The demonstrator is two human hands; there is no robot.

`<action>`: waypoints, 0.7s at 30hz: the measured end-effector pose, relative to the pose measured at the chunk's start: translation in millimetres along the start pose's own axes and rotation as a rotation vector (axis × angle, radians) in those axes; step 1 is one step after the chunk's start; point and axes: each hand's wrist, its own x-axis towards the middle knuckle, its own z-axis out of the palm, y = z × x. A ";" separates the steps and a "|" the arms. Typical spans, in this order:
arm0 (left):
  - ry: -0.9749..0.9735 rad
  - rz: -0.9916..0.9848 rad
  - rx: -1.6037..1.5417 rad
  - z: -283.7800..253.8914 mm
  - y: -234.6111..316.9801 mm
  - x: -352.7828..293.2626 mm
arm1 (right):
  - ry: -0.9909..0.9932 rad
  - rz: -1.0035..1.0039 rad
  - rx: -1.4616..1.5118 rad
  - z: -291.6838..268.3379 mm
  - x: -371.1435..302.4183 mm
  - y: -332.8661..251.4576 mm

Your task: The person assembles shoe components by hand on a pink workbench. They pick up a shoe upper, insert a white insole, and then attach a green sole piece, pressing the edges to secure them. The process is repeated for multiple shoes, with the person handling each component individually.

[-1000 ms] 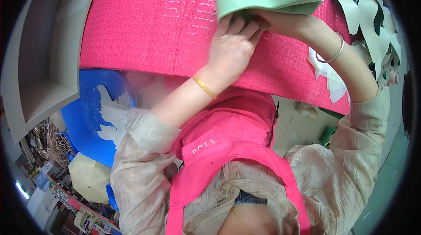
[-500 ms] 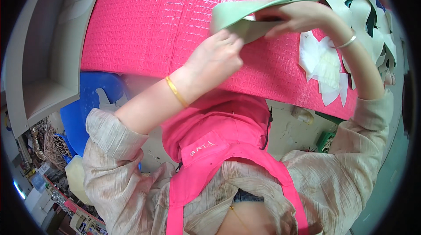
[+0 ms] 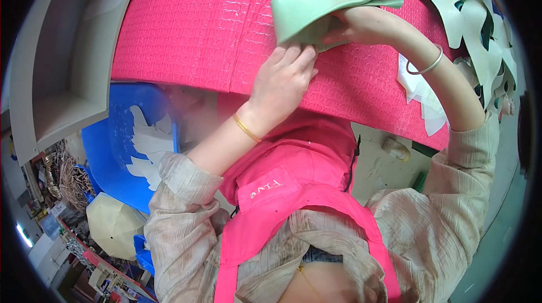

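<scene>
A glossy, pale green leather-like piece [image 3: 316, 10] is folded into a loop above the pink table cover. My left hand [image 3: 285, 77] is closed, its fingertips pinching the lower edge of the piece. From the right, my right hand [image 3: 364, 25] reaches into the fold. Its fingers grip the piece from inside, with their tips partly hidden in shadow. Part of the piece lies curled over the back of that hand. Near my right forearm lie white, thin cut pieces [image 3: 420, 99], partly covered by the arm.
The quilted pink cover [image 3: 186, 37] spreads over the table. Several pale green cut pieces [image 3: 471, 26] are heaped at the right. A blue bin [image 3: 107, 150] with white scraps [image 3: 149, 139] stands below the left edge, near a grey open box [image 3: 68, 77].
My left hand has moved slightly right and down along the edge of the green piece. My right hand has reached deeper into the fold, and the loop has opened wider.
</scene>
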 end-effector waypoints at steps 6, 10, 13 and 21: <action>0.034 -0.032 -0.014 5.5 -0.1 -5.0 | -0.035 0.088 0.095 -4.0 -2.4 -10.9; -0.025 -0.073 -0.034 2.5 2.6 -2.9 | -0.141 0.172 -0.083 -4.0 1.4 -15.4; 0.024 -0.060 -0.001 7.8 7.1 2.4 | -0.082 -0.294 -1.113 9.8 6.5 3.8; 0.055 -0.134 -0.113 11.0 13.2 2.5 | -0.010 -0.542 -1.480 15.0 5.9 6.7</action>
